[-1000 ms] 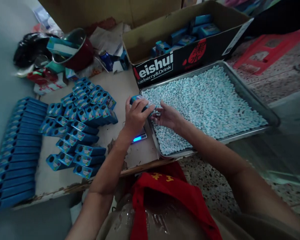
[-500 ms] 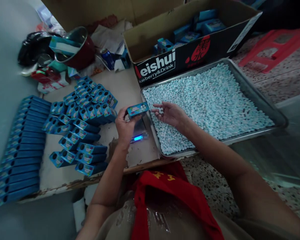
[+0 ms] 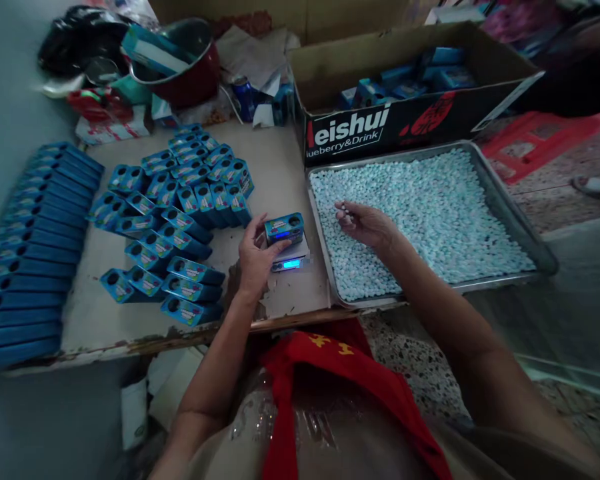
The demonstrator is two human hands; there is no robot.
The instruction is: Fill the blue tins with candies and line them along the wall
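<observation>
A small blue box rests on a little scale with a lit blue display. My left hand cups the box from the left, fingers curled against its side. My right hand hovers over the metal tray of pale blue candies, palm up, fingers pinched on a few candies. Rows of the same blue boxes lie on the worn table to the left of the scale.
A stack of flat blue packs lines the table's left edge. A cardboard carton with more blue boxes stands behind the tray. A red pot, a black bag and clutter fill the back. A red stool stands on the floor at right.
My left hand carried the blue box away from the tray and set it down on the scale. My right hand lifted from the candies, pinching a few. The view shifted.
</observation>
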